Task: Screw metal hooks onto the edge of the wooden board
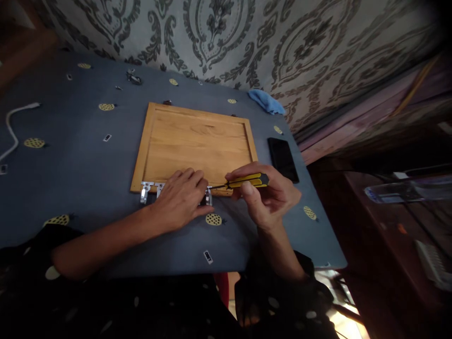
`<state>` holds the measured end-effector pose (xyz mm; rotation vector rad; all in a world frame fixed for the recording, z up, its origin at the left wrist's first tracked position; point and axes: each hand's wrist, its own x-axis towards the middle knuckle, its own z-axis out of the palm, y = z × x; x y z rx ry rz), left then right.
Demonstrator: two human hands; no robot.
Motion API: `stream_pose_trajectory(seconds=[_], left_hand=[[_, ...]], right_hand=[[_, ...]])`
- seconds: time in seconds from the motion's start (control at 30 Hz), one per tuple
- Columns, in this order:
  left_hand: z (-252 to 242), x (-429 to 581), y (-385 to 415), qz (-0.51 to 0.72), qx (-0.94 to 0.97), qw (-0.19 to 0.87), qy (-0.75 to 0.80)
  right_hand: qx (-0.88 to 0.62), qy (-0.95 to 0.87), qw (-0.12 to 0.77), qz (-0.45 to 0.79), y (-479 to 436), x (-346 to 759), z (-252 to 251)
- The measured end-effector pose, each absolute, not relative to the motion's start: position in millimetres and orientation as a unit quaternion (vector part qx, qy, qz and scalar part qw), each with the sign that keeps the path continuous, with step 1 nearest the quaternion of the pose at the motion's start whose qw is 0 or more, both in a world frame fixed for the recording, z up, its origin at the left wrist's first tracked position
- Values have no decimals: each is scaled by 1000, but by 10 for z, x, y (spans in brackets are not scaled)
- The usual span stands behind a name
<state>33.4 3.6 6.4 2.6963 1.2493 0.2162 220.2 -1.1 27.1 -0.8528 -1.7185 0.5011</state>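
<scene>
A framed wooden panel (196, 141) lies flat on the blue patterned table (88, 179). Metal hinges (145, 190) hang off its near edge. My left hand (181, 197) lies on that near edge, fingers curled down over a second hinge (209, 197), pressing it in place. My right hand (270, 193) is closed round a screwdriver with a yellow and black handle (250, 179). Its thin shaft points left, with the tip at the hinge beside my left fingertips.
A black phone (282, 159) lies right of the panel. A blue cloth (266, 100) sits at the far right corner by the patterned wall. A white cable (14, 127) curls at the left. Small metal parts (134, 78) lie at the far edge. The table's right edge drops to dark furniture.
</scene>
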Motion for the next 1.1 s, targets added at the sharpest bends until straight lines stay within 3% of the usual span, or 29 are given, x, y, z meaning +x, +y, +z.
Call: stream_pose_trajectory(seconds=[1.1], left_hand=[[67,336,34,73,902,84,417]], right_hand=[[-363,-726,541,220,-13,2194,260]])
